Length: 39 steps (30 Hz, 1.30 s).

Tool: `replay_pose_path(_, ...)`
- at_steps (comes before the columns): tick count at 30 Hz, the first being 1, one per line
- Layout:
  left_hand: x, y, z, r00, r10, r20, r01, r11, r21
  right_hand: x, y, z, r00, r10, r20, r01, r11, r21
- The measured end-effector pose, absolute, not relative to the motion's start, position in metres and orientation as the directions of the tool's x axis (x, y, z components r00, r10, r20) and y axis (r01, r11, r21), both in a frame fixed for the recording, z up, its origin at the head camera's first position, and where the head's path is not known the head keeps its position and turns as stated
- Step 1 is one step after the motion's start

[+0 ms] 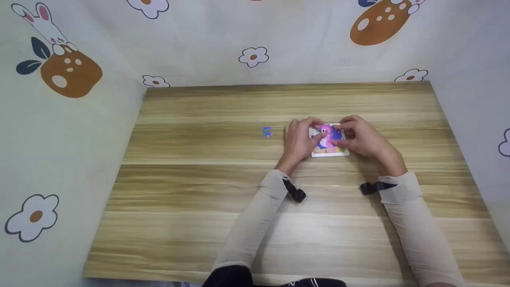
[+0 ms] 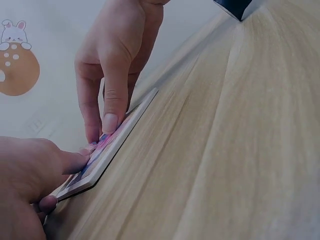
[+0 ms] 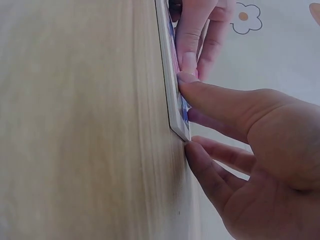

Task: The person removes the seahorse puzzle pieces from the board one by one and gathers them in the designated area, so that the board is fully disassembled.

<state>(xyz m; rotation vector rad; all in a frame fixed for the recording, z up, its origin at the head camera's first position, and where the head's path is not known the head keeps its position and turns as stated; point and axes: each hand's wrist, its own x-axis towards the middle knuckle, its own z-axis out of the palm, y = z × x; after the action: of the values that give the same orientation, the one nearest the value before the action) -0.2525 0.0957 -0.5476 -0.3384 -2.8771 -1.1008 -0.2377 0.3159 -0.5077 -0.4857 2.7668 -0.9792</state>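
Observation:
A small white-framed picture board (image 1: 330,154) with a pink figure on blue lies flat on the table. At its left side my left hand (image 1: 298,137) grips it, thumb on the picture and fingers by the upper edge. From the right my right hand (image 1: 365,137) holds it, thumb on the pink part and a finger near the top. The left wrist view shows the board (image 2: 92,175) between my left hand (image 2: 27,175) and right hand (image 2: 115,55). In the right wrist view, fingers of my right hand (image 3: 270,140) touch the board's corner (image 3: 177,127).
A small blue-green piece (image 1: 267,131) lies on the wooden table (image 1: 191,191), left of my left hand. Patterned walls (image 1: 207,40) stand behind the table and at both sides. Black straps with small devices (image 1: 297,194) are at both wrists.

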Motion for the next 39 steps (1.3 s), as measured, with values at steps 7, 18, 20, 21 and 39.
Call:
replay_pose_path(7, -0.256, 0.087, -0.548, -0.972, 0.201, 0.125, 0.227, 0.633, 0.740, -0.238, 0.317, -0.508, -0.937, -0.345, -0.050, -0.239, 0.742, -0.627)
replay_pose_path(18, -0.262, 0.050, -0.549, -0.968, 0.228, 0.102, 0.164, 0.272, 0.948, -0.240, 0.316, -0.510, -0.940, -0.327, -0.100, -0.183, 0.727, -0.662)
replay_pose_path(20, -0.260, 0.047, -0.548, -0.960, 0.258, 0.108, 0.175, 0.253, 0.951, -0.239, 0.317, -0.510, -0.938, -0.333, -0.096, -0.186, 0.718, -0.671)
replay_pose_path(21, -0.259, 0.046, -0.548, -0.955, 0.275, 0.116, 0.188, 0.253, 0.949, -0.239, 0.317, -0.510, -0.938, -0.333, -0.095, -0.186, 0.715, -0.673)
replay_pose_path(39, -0.271, -0.006, -0.536, -0.929, 0.278, 0.246, 0.348, 0.423, 0.837, -0.237, 0.319, -0.513, -0.938, -0.343, -0.037, -0.230, 0.702, -0.674)
